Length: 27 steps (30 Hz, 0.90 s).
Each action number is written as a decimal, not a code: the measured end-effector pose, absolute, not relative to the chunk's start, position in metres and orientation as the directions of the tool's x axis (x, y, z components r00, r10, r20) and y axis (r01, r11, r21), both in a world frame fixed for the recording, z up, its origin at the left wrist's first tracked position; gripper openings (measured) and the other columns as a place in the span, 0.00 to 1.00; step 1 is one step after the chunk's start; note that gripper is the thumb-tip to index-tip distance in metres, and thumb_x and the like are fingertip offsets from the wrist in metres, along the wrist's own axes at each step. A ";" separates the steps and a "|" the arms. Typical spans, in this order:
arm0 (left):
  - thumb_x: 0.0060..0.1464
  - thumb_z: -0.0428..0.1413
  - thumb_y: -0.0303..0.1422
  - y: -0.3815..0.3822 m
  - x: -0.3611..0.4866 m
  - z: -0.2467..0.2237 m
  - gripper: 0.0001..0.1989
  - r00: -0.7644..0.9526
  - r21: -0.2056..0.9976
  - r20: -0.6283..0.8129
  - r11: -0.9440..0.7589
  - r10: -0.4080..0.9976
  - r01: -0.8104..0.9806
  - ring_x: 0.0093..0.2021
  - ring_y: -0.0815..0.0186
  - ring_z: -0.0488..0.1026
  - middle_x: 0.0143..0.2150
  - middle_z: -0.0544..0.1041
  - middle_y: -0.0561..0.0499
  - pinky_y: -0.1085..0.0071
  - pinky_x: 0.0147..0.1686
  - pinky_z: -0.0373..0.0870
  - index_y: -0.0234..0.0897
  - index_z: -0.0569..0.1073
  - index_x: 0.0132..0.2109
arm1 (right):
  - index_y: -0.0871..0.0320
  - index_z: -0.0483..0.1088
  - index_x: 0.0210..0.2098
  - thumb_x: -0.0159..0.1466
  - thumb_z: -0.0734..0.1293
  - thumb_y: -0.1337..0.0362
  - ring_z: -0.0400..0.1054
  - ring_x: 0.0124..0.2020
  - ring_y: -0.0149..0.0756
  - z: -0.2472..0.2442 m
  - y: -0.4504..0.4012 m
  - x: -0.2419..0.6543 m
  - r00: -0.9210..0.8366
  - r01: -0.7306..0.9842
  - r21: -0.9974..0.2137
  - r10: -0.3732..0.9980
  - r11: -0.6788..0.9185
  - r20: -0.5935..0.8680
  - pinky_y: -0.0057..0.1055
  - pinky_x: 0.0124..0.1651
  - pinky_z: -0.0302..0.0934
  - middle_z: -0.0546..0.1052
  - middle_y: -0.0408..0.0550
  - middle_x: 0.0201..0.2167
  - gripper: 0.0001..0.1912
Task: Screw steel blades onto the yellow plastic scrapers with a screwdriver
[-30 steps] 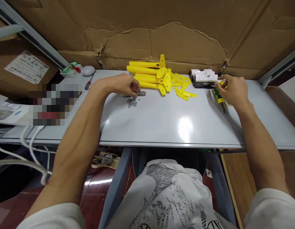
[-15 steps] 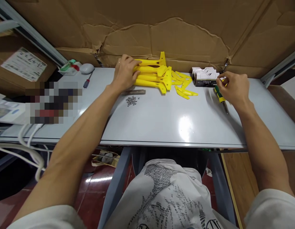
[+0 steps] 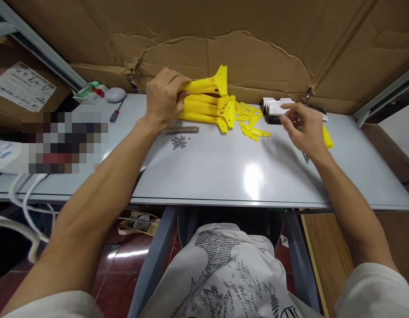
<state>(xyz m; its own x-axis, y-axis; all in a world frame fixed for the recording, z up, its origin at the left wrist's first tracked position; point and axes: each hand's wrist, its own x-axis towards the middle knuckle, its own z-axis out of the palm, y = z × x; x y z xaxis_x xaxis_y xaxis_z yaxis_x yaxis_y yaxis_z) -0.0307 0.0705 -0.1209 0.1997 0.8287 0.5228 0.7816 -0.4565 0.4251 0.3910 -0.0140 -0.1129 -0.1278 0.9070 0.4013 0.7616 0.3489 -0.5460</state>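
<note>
My left hand (image 3: 164, 97) is closed around a yellow plastic scraper handle (image 3: 207, 84), its flared end pointing right. Several like handles (image 3: 204, 108) lie in a row just below it on the table. My right hand (image 3: 302, 128) hovers at the right, fingers curled but apart, with nothing visible in them. Beneath that hand a screwdriver (image 3: 306, 157) shows only its metal tip and a bit of green. Past the wrist, part of a yellow piece (image 3: 327, 137) is visible. Flat yellow plastic pieces (image 3: 254, 131) are scattered between the hands.
Small black-and-white boxes (image 3: 274, 110) stand by the cardboard backing. A pile of small screws (image 3: 178, 141) lies before a brownish bar (image 3: 181, 130). Toward the left are another screwdriver (image 3: 115, 115), a white mouse (image 3: 115, 94) and white cables (image 3: 25, 194). The table's edge (image 3: 224, 202) runs in front.
My left hand has raised one yellow handle off the others. My right hand has moved left from the screwdriver's handle, and its fingers have spread. The view has shifted slightly.
</note>
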 end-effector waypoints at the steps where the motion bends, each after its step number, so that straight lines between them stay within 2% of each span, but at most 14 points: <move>1: 0.72 0.57 0.62 0.062 -0.024 -0.116 0.29 0.227 0.394 0.552 -0.491 0.803 0.777 0.70 0.52 0.68 0.66 0.84 0.52 0.49 0.77 0.60 0.48 0.80 0.65 | 0.43 0.75 0.65 0.76 0.69 0.43 0.81 0.44 0.49 -0.112 -0.019 0.382 -0.151 0.637 -0.684 0.928 0.355 0.340 0.48 0.50 0.78 0.84 0.51 0.50 0.23; 2: 0.73 0.57 0.59 0.053 -0.014 -0.113 0.27 0.255 0.347 0.592 -0.528 0.764 0.775 0.69 0.49 0.71 0.66 0.84 0.47 0.47 0.74 0.63 0.46 0.82 0.63 | 0.41 0.73 0.66 0.74 0.71 0.37 0.81 0.42 0.49 -0.112 -0.024 0.374 -0.195 0.506 -0.794 0.942 0.336 0.275 0.48 0.46 0.79 0.84 0.50 0.50 0.28; 4: 0.75 0.56 0.53 0.033 0.009 -0.112 0.23 0.363 0.238 0.608 -0.598 0.706 0.765 0.69 0.45 0.74 0.66 0.84 0.41 0.45 0.70 0.66 0.44 0.84 0.61 | 0.38 0.71 0.65 0.67 0.75 0.30 0.80 0.40 0.48 -0.111 -0.031 0.360 -0.250 0.307 -0.914 0.949 0.266 0.192 0.46 0.40 0.77 0.84 0.49 0.50 0.36; 6: 0.76 0.56 0.47 0.014 0.034 -0.114 0.17 0.450 0.204 0.554 -0.638 0.700 0.742 0.68 0.45 0.77 0.63 0.86 0.44 0.46 0.67 0.70 0.48 0.84 0.58 | 0.40 0.73 0.62 0.62 0.80 0.30 0.79 0.37 0.46 -0.111 -0.034 0.354 -0.271 0.210 -0.955 0.951 0.211 0.151 0.44 0.34 0.74 0.83 0.49 0.47 0.38; 8: 0.75 0.57 0.44 0.000 0.050 -0.115 0.14 0.520 0.201 0.493 -0.673 0.698 0.712 0.67 0.45 0.79 0.61 0.86 0.45 0.47 0.63 0.73 0.51 0.85 0.57 | 0.44 0.76 0.56 0.61 0.83 0.34 0.76 0.33 0.44 -0.112 -0.034 0.356 -0.296 0.172 -0.970 0.948 0.174 0.117 0.43 0.30 0.70 0.84 0.49 0.42 0.33; 11: 0.70 0.65 0.44 -0.002 0.046 -0.110 0.13 0.556 0.322 0.410 -0.685 0.723 0.654 0.59 0.48 0.83 0.57 0.88 0.47 0.54 0.61 0.73 0.52 0.87 0.57 | 0.50 0.78 0.45 0.61 0.85 0.42 0.74 0.30 0.41 -0.113 -0.031 0.365 -0.347 0.158 -0.982 0.937 0.101 0.040 0.42 0.28 0.66 0.85 0.50 0.39 0.26; 13: 0.70 0.66 0.44 0.011 0.024 -0.103 0.13 0.527 0.359 0.335 -0.623 0.781 0.695 0.50 0.54 0.84 0.53 0.89 0.47 0.59 0.59 0.72 0.49 0.88 0.56 | 0.50 0.75 0.47 0.57 0.89 0.47 0.75 0.29 0.40 -0.112 -0.030 0.369 -0.364 0.154 -0.988 0.930 0.010 -0.047 0.40 0.28 0.66 0.86 0.48 0.36 0.29; 14: 0.70 0.66 0.42 0.020 0.010 -0.099 0.10 0.507 0.315 0.282 -0.578 0.814 0.752 0.46 0.56 0.83 0.49 0.89 0.48 0.60 0.58 0.71 0.48 0.90 0.52 | 0.49 0.72 0.50 0.55 0.90 0.50 0.75 0.28 0.40 -0.112 -0.031 0.370 -0.372 0.152 -0.987 0.923 -0.044 -0.098 0.39 0.28 0.67 0.86 0.45 0.34 0.33; 16: 0.62 0.72 0.37 0.041 -0.020 -0.095 0.04 0.416 0.188 0.173 -0.445 0.893 0.876 0.38 0.59 0.77 0.39 0.87 0.50 0.62 0.56 0.70 0.47 0.91 0.44 | 0.46 0.66 0.57 0.52 0.91 0.55 0.75 0.26 0.39 -0.114 -0.032 0.369 -0.399 0.151 -0.979 0.897 -0.139 -0.189 0.37 0.28 0.68 0.86 0.41 0.32 0.43; 18: 0.57 0.78 0.38 0.060 -0.043 -0.096 0.06 0.361 0.120 0.024 -0.361 0.932 0.925 0.34 0.62 0.73 0.30 0.82 0.55 0.66 0.50 0.68 0.49 0.90 0.39 | 0.45 0.61 0.61 0.53 0.91 0.56 0.76 0.25 0.39 -0.117 -0.034 0.365 -0.442 0.156 -0.973 0.868 -0.171 -0.224 0.35 0.28 0.70 0.87 0.39 0.32 0.48; 20: 0.49 0.82 0.38 0.073 -0.058 -0.101 0.11 0.310 0.074 -0.071 -0.305 0.948 0.949 0.31 0.64 0.70 0.25 0.79 0.58 0.68 0.44 0.64 0.48 0.89 0.36 | 0.46 0.59 0.62 0.56 0.89 0.54 0.78 0.26 0.39 -0.123 -0.034 0.361 -0.494 0.166 -0.974 0.842 -0.153 -0.217 0.34 0.28 0.72 0.87 0.40 0.32 0.47; 22: 0.44 0.84 0.37 0.081 -0.067 -0.110 0.15 0.304 0.079 -0.151 -0.295 0.941 0.952 0.30 0.66 0.70 0.27 0.82 0.61 0.68 0.40 0.61 0.48 0.89 0.38 | 0.46 0.60 0.59 0.58 0.88 0.52 0.80 0.27 0.39 -0.130 -0.034 0.359 -0.539 0.193 -0.972 0.813 -0.137 -0.221 0.34 0.30 0.75 0.87 0.39 0.30 0.42; 25: 0.41 0.85 0.42 0.096 -0.081 -0.128 0.19 0.362 0.149 -0.139 -0.342 0.922 0.928 0.30 0.69 0.68 0.29 0.84 0.63 0.67 0.37 0.58 0.47 0.88 0.38 | 0.47 0.60 0.57 0.60 0.88 0.49 0.81 0.25 0.39 -0.137 -0.033 0.358 -0.593 0.263 -0.957 0.761 -0.127 -0.264 0.34 0.29 0.77 0.85 0.37 0.28 0.40; 27: 0.42 0.83 0.55 0.110 -0.093 -0.141 0.22 0.473 0.226 -0.064 -0.449 0.879 0.865 0.28 0.70 0.64 0.25 0.81 0.65 0.65 0.33 0.55 0.49 0.86 0.36 | 0.49 0.61 0.57 0.62 0.87 0.48 0.79 0.23 0.38 -0.137 -0.033 0.358 -0.619 0.310 -0.944 0.730 -0.111 -0.289 0.32 0.26 0.74 0.85 0.37 0.26 0.38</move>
